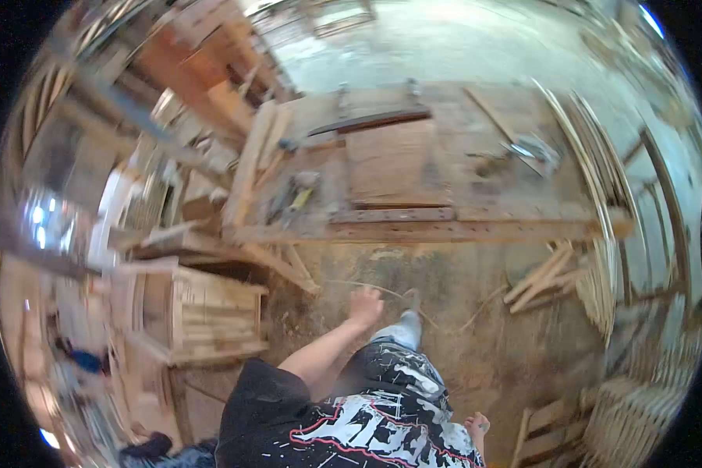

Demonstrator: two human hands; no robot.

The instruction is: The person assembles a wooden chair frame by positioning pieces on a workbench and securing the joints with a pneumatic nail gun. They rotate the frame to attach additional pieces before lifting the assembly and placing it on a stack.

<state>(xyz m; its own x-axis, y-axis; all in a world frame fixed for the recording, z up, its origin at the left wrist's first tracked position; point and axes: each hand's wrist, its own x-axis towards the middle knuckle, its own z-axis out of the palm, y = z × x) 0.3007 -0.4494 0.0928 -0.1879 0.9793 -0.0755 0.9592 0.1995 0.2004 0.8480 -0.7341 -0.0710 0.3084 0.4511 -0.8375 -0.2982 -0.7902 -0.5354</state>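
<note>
My left hand hangs over the floor in front of the workbench, its fingers loosely apart and nothing visible in them. Low in the view, my right hand is beside my body, small and blurred; its fingers do not show clearly. Neither hand touches the bench. On the bench lies a flat wooden panel, with a dark wooden strip along its far side and another strip along its near side.
A tool with a yellow part and a blurred shiny item lie on the bench. Long wood strips lie at its right end, and offcuts below. Left stands a slatted wooden frame. Another person's dark sleeve shows lower left.
</note>
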